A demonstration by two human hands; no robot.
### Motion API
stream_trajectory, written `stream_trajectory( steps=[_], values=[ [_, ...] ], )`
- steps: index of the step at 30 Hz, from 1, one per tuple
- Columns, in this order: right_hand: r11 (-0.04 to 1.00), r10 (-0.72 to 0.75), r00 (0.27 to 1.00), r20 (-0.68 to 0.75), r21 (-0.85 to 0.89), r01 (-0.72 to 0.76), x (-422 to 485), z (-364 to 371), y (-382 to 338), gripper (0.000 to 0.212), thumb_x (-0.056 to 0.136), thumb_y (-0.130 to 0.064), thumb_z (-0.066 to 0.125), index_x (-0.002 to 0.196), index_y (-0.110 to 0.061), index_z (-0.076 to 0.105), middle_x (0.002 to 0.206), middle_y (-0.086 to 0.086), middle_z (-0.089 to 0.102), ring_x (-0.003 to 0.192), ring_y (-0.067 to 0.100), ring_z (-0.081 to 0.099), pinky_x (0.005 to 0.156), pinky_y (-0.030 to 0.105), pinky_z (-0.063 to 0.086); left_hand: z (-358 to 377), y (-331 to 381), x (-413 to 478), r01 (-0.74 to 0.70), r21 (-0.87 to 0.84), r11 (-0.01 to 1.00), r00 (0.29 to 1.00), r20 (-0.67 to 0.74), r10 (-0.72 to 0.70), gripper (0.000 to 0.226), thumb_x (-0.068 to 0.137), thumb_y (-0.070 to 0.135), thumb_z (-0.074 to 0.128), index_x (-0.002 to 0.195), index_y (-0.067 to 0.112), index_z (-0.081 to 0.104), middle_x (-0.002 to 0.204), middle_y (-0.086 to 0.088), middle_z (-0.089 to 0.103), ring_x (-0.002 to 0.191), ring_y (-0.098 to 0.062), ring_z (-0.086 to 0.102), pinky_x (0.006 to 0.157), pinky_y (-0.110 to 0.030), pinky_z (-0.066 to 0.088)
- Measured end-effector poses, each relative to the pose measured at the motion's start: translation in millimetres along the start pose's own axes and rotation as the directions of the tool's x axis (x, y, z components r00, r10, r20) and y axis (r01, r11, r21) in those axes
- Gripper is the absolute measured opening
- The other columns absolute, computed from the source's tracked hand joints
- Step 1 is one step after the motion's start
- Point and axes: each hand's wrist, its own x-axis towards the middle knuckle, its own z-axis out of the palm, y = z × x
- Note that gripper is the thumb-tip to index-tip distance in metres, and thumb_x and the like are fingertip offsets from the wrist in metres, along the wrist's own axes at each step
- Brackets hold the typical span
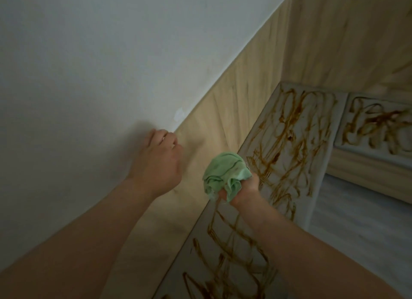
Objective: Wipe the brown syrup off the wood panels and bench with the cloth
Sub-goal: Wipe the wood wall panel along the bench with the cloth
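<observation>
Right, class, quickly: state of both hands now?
Left hand: fingers curled near white wall, holding nothing visible.
Right hand: grips crumpled green cloth.

White wall (89, 53) fills the left (one pale patch (179, 114) low down); grey floor (356, 220) at lower right

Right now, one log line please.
right hand grips cloth | left hand at wall, fingers curled | bench streaked with syrup

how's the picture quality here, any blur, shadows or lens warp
Head view: dim, flat light, no glare; the left hand throws a soft shadow on the white wall; the wood panels at upper right look smeared; the wide-angle lens slants the scene.
</observation>
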Motion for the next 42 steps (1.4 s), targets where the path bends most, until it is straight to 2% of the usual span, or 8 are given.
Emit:
stream_trajectory(
  steps=[8,13,19,27,31,35,39,42],
  values=[
    [0.92,-0.176,0.971,0.163,-0.323,0.221,66.8,140.4,-22.9,0.074,0.097,-0.075,0.042,0.152,-0.027,0.049,0.154,0.009,0.051,0.134,0.027,0.053,0.118,0.045,0.038,-12.7,-23.0,107.1,-0.136,0.192,0.972,0.991,0.019,0.135,0.029,0.083,0.009,0.045,0.101,0.002,0.066,0.143,-0.024,0.055,0.145,-0.043,0.039,0.124,-0.061,0.017],
    [0.413,-0.434,0.865,0.252,-0.798,0.44,126.3,194.3,-33.7,0.07,0.107,-0.06,0.026,0.163,-0.038,-0.011,0.173,0.004,-0.016,0.159,0.028,-0.008,0.127,0.047,-0.002,18.9,-24.1,165.2,-0.212,0.243,0.947,0.975,0.122,0.187,0.042,0.09,0.013,0.041,0.122,0.001,0.065,0.142,-0.022,0.057,0.143,-0.043,0.043,0.122,-0.059,0.025],
    [0.504,-0.568,0.803,0.178,-0.696,0.511,196.8,244.1,-183.1,0.057,0.11,-0.056,0.02,0.164,-0.042,0.007,0.174,-0.002,0.0,0.16,0.025,0.002,0.127,0.045,-0.004,44.5,-15.0,210.9,-0.212,0.302,0.929,0.962,0.232,0.145,0.044,0.089,0.014,0.056,0.129,-0.002,0.062,0.147,-0.026,0.052,0.144,-0.045,0.04,0.125,-0.058,0.019],
    [0.231,-0.39,0.842,0.373,-0.845,0.482,182.7,119.6,-60.3,0.065,0.108,-0.055,0.024,0.158,-0.035,-0.013,0.171,0.003,-0.02,0.159,0.022,-0.01,0.13,0.045,0.005,67.9,0.1,291.6,-0.288,0.369,0.884,0.941,0.283,0.188,0.058,0.099,0.022,0.03,0.147,-0.007,0.045,0.159,-0.031,0.035,0.152,-0.046,0.024,0.125,-0.059,0.016],
    [0.032,-0.583,0.659,0.475,-0.797,0.603,227.9,157.1,-139.4,0.056,0.113,-0.043,0.02,0.165,-0.022,0.012,0.171,0.019,0.008,0.157,0.042,0.008,0.124,0.062,0.017,93.2,11.2,316.3,-0.267,0.451,0.852,0.946,0.289,0.143,0.069,0.104,0.031,0.018,0.159,-0.009,0.011,0.166,-0.032,0.011,0.157,-0.043,0.005,0.128,-0.055,0.0],
    [0.225,-0.614,0.72,0.324,-0.802,0.553,244.2,192.5,-200.3,0.059,0.113,-0.045,0.024,0.166,-0.028,0.005,0.174,0.004,0.0,0.159,0.022,-0.004,0.128,0.049,-0.001,107.6,10.9,321.7,-0.247,0.466,0.85,0.947,0.304,0.108,0.079,0.101,0.037,0.021,0.159,-0.009,-0.006,0.167,-0.032,-0.003,0.158,-0.041,-0.008,0.127,-0.054,-0.008],
    [-0.088,-0.719,0.472,0.51,-0.741,0.666,253.8,127.2,-102.7,0.048,0.114,-0.026,0.029,0.159,-0.011,0.023,0.166,0.026,0.016,0.149,0.057,0.022,0.112,0.073,0.031,112.5,7.2,321.5,-0.267,0.456,0.849,0.941,0.314,0.127,0.079,0.101,0.04,0.021,0.16,-0.006,-0.005,0.167,-0.032,-0.003,0.158,-0.041,-0.008,0.126,-0.057,-0.008],
    [0.031,-0.523,0.693,0.495,-0.802,0.596,231.2,99.4,-72.2,0.06,0.103,-0.066,0.022,0.157,-0.053,-0.001,0.169,-0.009,-0.016,0.157,0.014,-0.013,0.128,0.054,0.012,114.2,6.3,322.3,-0.261,0.444,0.857,0.94,0.32,0.121,0.078,0.102,0.042,0.019,0.161,-0.002,-0.008,0.167,-0.031,-0.008,0.157,-0.04,-0.013,0.126,-0.058,-0.008]
  ],
)
